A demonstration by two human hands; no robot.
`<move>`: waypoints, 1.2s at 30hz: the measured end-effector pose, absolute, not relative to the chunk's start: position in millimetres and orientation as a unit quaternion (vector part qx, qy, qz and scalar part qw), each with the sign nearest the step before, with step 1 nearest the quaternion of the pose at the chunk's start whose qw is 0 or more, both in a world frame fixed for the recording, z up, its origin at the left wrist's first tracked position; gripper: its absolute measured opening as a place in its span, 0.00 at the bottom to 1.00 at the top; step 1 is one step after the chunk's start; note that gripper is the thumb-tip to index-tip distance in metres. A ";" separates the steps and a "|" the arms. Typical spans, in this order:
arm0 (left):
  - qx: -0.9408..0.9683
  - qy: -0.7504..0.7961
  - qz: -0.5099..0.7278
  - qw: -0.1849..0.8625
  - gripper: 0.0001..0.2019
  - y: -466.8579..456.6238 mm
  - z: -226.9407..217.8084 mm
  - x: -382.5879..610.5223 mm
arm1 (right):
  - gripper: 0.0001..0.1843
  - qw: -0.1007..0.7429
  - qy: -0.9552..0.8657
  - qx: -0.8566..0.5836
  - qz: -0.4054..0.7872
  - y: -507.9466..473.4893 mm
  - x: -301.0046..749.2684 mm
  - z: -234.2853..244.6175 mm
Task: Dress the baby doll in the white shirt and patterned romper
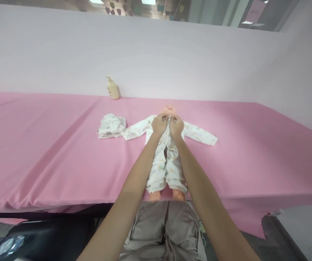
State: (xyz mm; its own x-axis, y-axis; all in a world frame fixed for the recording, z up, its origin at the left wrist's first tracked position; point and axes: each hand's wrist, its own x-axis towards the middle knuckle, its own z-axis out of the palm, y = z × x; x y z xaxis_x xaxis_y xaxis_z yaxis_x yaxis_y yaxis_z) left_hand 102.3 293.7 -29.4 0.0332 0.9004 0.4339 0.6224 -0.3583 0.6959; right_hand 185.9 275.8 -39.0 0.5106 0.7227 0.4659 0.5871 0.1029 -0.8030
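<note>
A baby doll [169, 109] lies on its back on the pink table cover [49, 152], feet toward me, dressed in a white printed romper [164, 164]. Both of my arms reach out over it. My left hand [159, 124] and my right hand [176, 125] are side by side at the doll's neck, fingers pinched on the romper's collar edges. The doll's sleeves spread out to left and right, and its bare feet show at the table's near edge.
A bunched white printed garment [111, 125] lies left of the doll. A cream pump bottle [113, 88] stands at the back against the pale wall. A dark chair [44, 235] sits at lower left below the table edge.
</note>
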 end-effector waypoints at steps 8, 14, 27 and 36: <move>0.700 0.537 0.443 0.160 0.11 293.2 -29.8 101.6 | 0.16 0.573 -0.491 -0.649 0.090 269.6 185.9 -36.3; 0.697 0.538 0.444 0.165 0.12 292.2 -28.9 101.8 | 0.14 0.538 -0.486 -0.684 0.074 271.6 185.7 -35.8; 0.682 0.540 0.458 0.180 0.12 291.2 -26.9 101.6 | 0.14 0.523 -0.491 -0.694 0.056 275.0 185.0 -37.2; 0.680 0.564 0.438 0.168 0.12 294.4 -28.8 101.8 | 0.14 0.485 -0.498 -0.718 0.031 270.7 181.8 -33.0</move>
State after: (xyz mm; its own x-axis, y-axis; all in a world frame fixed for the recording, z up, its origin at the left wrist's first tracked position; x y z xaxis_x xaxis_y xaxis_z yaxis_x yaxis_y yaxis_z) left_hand 101.8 294.4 -28.8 -0.0199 0.9141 0.4050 0.6198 -0.3066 0.7224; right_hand 181.8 270.7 -33.0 0.5017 0.7455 0.4389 0.6857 -0.0334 -0.7271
